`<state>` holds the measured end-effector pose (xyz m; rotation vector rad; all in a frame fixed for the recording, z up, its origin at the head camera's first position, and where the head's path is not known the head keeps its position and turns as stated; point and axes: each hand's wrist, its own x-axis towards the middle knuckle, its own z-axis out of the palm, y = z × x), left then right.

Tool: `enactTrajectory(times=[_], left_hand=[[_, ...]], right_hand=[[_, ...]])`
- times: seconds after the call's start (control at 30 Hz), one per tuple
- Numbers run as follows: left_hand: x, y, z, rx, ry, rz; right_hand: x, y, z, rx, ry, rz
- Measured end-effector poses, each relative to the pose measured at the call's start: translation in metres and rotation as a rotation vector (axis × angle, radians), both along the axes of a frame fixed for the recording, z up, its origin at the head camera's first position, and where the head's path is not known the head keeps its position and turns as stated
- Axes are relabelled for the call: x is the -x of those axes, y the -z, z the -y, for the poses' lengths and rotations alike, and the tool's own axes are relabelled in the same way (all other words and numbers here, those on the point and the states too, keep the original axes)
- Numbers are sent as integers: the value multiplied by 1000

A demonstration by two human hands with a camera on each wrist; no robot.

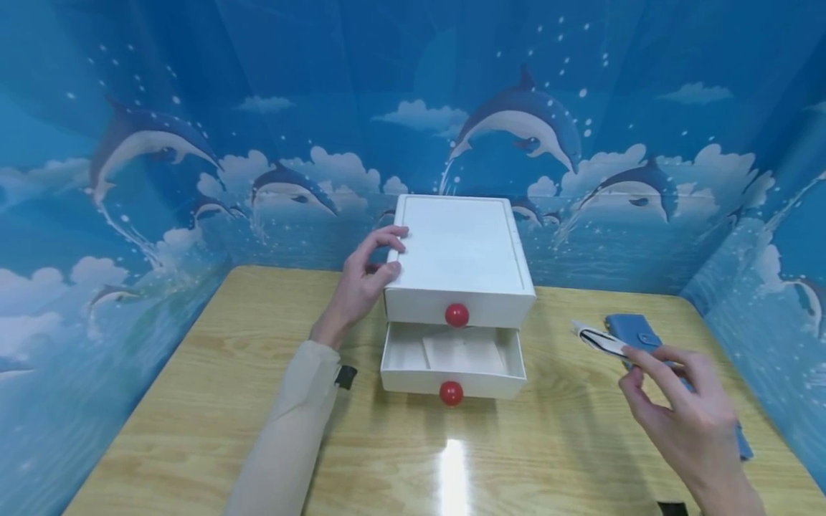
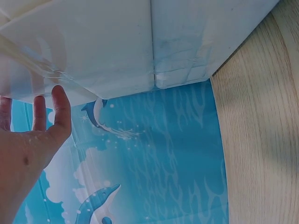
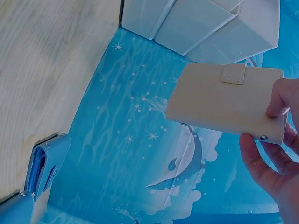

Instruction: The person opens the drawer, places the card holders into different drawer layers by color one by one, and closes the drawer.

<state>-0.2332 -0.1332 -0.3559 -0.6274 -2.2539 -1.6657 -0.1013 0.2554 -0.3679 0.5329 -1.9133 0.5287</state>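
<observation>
Two points of contact: left hand [image 1: 363, 276] resting with fingers apart along the left top edge of the white two-drawer cabinet [image 1: 459, 244], not wrapped round anything; right hand [image 1: 687, 408] pinching the cream snap-tab wallet [image 3: 219, 100] at one end, thumb on the tabbed face. Cream wallet off the table [image 1: 258, 373], right of the cabinet and near the blue snap-strap wallet [image 1: 634, 329]. Lower drawer [image 1: 413, 382] pulled out, upper drawer [image 1: 419, 307] closed. For good handling, pinch firmly but lightly, without bending the cover or prising the tab [image 3: 233, 73] loose. Lift clear of the blue wallet before swinging sideways. Near the cabinet, pass above the lower drawer's rim and red knob [image 1: 451, 393]. With the left hand, press only enough to steady, without tipping the cabinet forward.
</observation>
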Motion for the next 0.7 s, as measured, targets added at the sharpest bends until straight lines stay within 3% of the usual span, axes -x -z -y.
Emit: enactTrajectory(times=[0.7], left_hand=[[0, 0, 0, 1, 1, 3]], right_hand=[[-3, -7, 10, -5, -33, -20]])
